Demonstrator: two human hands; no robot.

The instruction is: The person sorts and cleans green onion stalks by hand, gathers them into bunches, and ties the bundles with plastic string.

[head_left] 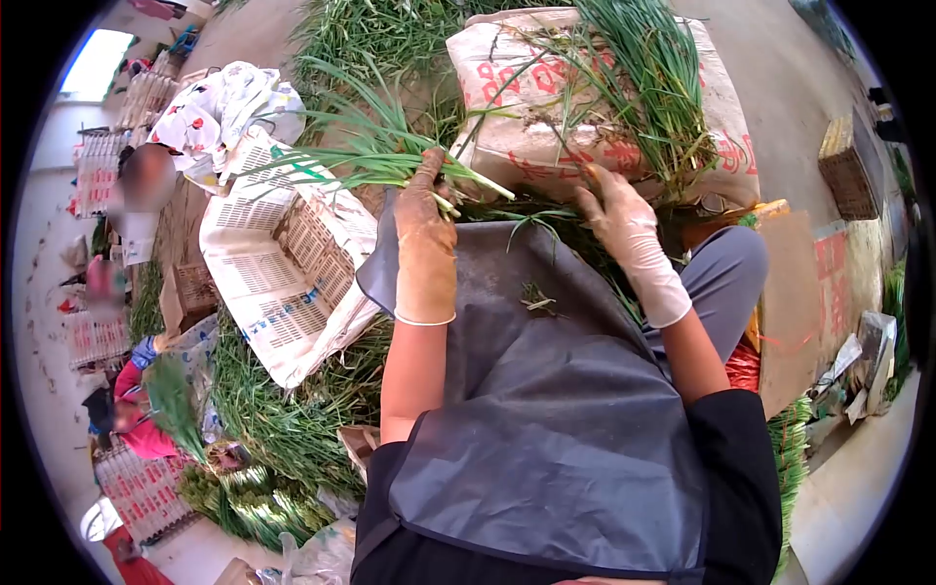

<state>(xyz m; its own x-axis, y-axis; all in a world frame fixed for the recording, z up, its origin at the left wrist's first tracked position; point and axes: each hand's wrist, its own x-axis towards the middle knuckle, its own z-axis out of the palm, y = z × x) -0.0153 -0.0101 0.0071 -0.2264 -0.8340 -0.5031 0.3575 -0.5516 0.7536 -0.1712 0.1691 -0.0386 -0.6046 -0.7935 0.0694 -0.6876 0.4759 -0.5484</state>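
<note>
My left hand point(426, 210), in a soiled rubber glove, is closed around a small bunch of green stalks point(375, 156); their pale ends point right and the leaves fan out to the left. My right hand point(616, 216), in a pale glove, has its fingers apart and holds nothing; it is just in front of a white sack point(502, 83) with red print. A larger pile of long green stalks point(655, 107) lies over that sack. Loose leaf bits point(538, 298) rest on the dark apron point(546, 390) over my lap.
A printed carton-like container point(255, 234) stands to the left, with a patterned white bag point(229, 112) behind it. Heaps of greens point(283, 409) cover the floor at left. A cardboard sheet point(788, 312) stands at right. Other people, one in red point(146, 429), are at far left.
</note>
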